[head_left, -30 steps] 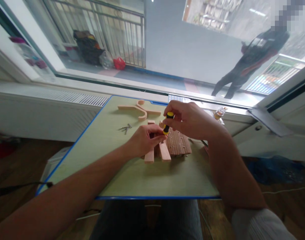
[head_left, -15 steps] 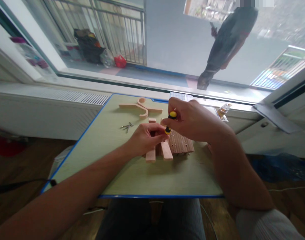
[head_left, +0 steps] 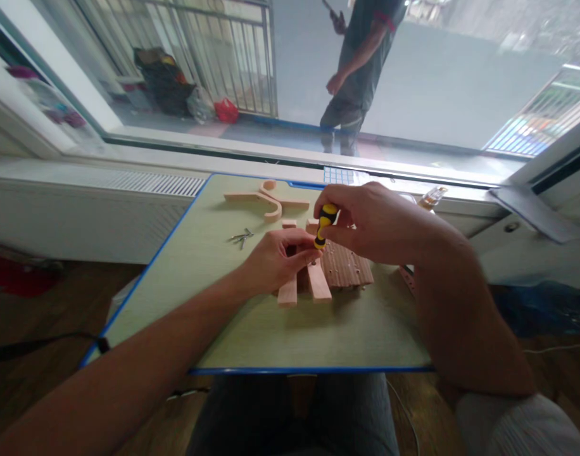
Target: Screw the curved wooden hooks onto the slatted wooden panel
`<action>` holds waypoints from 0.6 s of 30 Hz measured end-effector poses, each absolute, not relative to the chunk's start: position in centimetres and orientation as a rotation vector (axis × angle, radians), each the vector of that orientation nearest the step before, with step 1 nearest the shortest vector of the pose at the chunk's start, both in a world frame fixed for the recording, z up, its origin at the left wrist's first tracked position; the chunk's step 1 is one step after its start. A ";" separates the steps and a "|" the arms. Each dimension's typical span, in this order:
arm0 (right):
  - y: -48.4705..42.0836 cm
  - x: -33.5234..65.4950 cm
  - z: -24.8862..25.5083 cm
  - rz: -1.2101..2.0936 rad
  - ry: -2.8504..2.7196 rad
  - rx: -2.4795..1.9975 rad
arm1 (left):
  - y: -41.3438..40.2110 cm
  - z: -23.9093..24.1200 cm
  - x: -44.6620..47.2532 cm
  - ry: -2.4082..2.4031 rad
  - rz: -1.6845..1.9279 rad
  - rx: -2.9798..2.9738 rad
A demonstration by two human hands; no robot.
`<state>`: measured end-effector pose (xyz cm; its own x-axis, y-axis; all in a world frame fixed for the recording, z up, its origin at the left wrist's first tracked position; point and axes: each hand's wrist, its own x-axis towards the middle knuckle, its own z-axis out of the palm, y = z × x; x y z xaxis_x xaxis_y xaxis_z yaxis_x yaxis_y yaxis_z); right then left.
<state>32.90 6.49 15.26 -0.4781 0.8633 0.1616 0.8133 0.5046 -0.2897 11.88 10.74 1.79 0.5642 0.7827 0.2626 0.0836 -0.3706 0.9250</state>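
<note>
A yellow-and-black screwdriver stands nearly upright, its handle in the closed fingers of my right hand. Just below the handle, the thumb and fingers of my left hand are pinched together; they hide the shaft and whatever they grip. Under them lie two pale wooden strips, one to the left and one to the right. The right strip rests against a brown ridged wooden panel with small holes or screw heads in it.
Several loose screws lie left of my hands. Two curved wooden pieces are farther back on the blue-edged table. A small bottle stands by the sill at right. Beyond the window is a person.
My right fingers have shifted on the screwdriver, so more of its handle shows. My left hand stays pinched in place. The person outside has moved left.
</note>
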 end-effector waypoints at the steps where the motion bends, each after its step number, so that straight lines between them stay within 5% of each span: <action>1: 6.4 32.8 15.4 0.237 -2.471 -1.441 | 10.8 1.7 11.8 0.706 0.897 1.829; 18: 6.7 31.6 14.9 0.010 -2.410 -1.800 | 11.0 0.7 11.9 0.694 0.910 1.671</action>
<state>31.57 6.72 14.91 -0.2782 0.9550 0.1025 0.9541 0.2871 -0.0851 11.92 10.99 0.65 0.5407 0.8104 0.2256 0.0027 -0.2699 0.9629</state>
